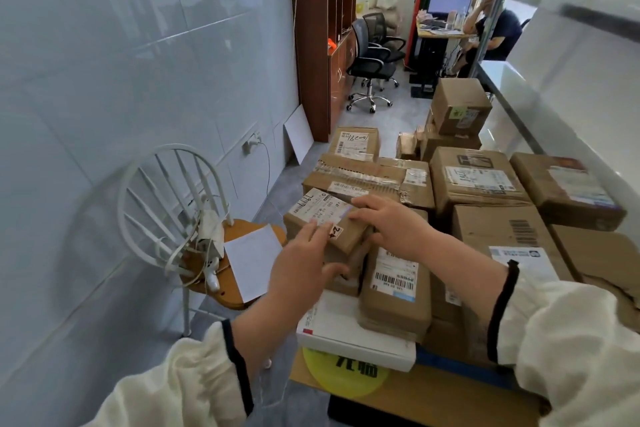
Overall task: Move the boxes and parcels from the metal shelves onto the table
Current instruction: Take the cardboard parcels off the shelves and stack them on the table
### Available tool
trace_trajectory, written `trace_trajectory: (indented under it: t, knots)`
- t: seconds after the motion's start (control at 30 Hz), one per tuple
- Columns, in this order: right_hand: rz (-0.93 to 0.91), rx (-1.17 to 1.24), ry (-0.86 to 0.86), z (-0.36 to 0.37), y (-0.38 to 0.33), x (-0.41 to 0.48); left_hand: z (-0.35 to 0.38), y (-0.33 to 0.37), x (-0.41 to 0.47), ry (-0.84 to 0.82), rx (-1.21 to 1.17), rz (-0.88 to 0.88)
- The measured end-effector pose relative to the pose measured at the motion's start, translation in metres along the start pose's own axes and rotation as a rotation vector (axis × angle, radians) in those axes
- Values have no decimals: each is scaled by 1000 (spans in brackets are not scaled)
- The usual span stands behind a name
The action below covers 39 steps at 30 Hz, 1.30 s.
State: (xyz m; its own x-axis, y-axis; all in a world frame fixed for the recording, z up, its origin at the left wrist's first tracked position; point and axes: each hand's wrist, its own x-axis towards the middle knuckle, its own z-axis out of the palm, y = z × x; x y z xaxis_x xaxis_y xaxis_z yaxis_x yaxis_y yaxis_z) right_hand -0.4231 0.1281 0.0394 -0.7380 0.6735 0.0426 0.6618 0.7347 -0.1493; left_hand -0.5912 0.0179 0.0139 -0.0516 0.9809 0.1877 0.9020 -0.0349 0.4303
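Cardboard parcel (320, 213) marked "4-2" — left hand (304, 255), right hand (393, 224) rest flat on it.

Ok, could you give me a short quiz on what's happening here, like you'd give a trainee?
1. True or false: only the right hand touches the small labelled cardboard box.
2. What lies on the white chair's wooden seat? A) a mug B) a white sheet of paper C) a laptop
3. Fill in: the flat white box lies ____ the barcode-labelled brown box.
Key: 1 false, the left hand touches it too; 2 B; 3 under.
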Motion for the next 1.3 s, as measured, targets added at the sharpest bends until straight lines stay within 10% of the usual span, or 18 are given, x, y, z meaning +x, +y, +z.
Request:
trace_trajectory:
  t: [0.13, 1.0, 1.3]
  knots:
    - [59, 64, -10, -7, -6, -18, -38, -48, 33, -68, 336, 158]
    - [-69, 23, 239, 22, -20, -24, -19, -85, 52, 16, 66, 349]
    - [259, -34, 177, 4, -10, -56, -31, -45, 66, 87, 397, 396]
